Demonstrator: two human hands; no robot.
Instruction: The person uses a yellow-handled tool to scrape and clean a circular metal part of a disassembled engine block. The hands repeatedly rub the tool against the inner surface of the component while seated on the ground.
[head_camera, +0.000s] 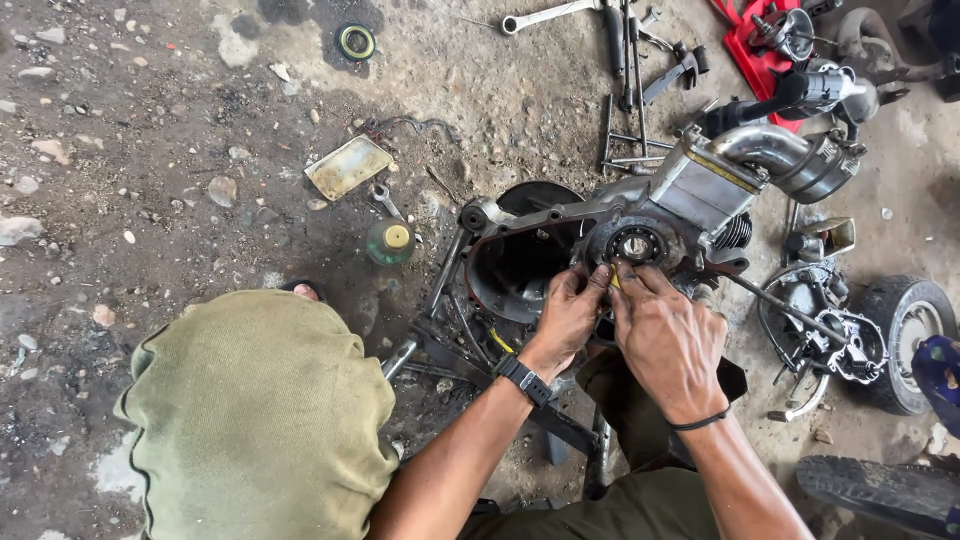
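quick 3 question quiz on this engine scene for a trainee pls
1. True or false: both hands, the left hand and the right hand, are at the round bearing of the engine case.
2. Which wrist bears the black watch?
3. What lies nearest the yellow-capped bottle? A) small wrench B) tyre C) red tray

Key: 1 true; 2 left; 3 A
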